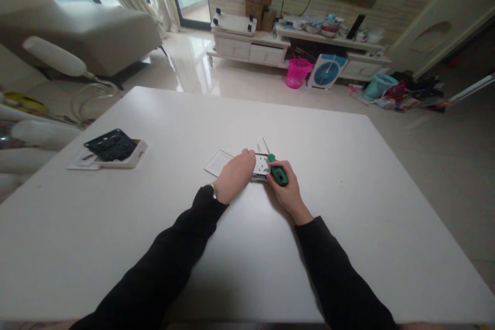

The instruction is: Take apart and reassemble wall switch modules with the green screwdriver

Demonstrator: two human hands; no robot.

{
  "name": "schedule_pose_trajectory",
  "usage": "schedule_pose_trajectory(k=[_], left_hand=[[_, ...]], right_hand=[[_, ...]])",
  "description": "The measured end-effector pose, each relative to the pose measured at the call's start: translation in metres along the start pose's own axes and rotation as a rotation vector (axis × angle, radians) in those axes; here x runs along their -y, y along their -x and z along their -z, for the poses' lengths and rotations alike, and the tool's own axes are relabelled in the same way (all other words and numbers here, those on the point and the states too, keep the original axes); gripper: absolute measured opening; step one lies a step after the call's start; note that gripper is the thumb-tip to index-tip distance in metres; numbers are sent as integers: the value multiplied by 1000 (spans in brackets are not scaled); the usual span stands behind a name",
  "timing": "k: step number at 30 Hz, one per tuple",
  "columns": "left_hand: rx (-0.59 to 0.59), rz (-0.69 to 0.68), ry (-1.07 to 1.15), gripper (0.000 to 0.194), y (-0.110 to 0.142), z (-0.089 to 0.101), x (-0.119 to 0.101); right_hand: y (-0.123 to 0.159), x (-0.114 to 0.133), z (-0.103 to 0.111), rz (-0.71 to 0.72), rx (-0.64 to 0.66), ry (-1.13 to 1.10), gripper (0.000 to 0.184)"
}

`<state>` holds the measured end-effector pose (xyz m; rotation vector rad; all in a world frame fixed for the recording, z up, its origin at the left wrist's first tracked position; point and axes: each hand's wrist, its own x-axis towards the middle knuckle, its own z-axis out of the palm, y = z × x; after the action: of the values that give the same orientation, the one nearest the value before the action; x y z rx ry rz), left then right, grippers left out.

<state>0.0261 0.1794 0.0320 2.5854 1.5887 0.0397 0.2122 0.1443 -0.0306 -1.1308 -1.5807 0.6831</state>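
A white wall socket (261, 163) with dark slots lies between my hands near the middle of the table. My left hand (236, 176) is closed over its left side, with the fingertips partly hidden. In my right hand (288, 191) is a screwdriver (279, 173) with a green and black handle, its metal shaft pointing up and away over the table. The right fingers also reach the socket's right edge. A thin, pale rectangular frame (213, 163) lies flat to the left, partly covered by my left hand.
On the white table (185, 258), at the left, a black panel (111, 145) leans on an open white box (136, 157). Beyond the table stand a low TV cabinet (247, 51), a pink basket (297, 73), a box fan (325, 71) and a sofa (100, 31).
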Motion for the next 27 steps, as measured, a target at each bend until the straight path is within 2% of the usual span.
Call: schedule_pose_trajectory(k=[6, 12, 27], left_hand=[[-49, 8, 147, 20, -5, -2, 18], [15, -17, 267, 12, -6, 6, 28], [-42, -128, 176, 20, -9, -9, 32]], right_hand=[[1, 2, 0, -1, 8, 6, 19], [0, 0, 1, -7, 19, -17, 20], [0, -1, 1, -12, 9, -18, 20]])
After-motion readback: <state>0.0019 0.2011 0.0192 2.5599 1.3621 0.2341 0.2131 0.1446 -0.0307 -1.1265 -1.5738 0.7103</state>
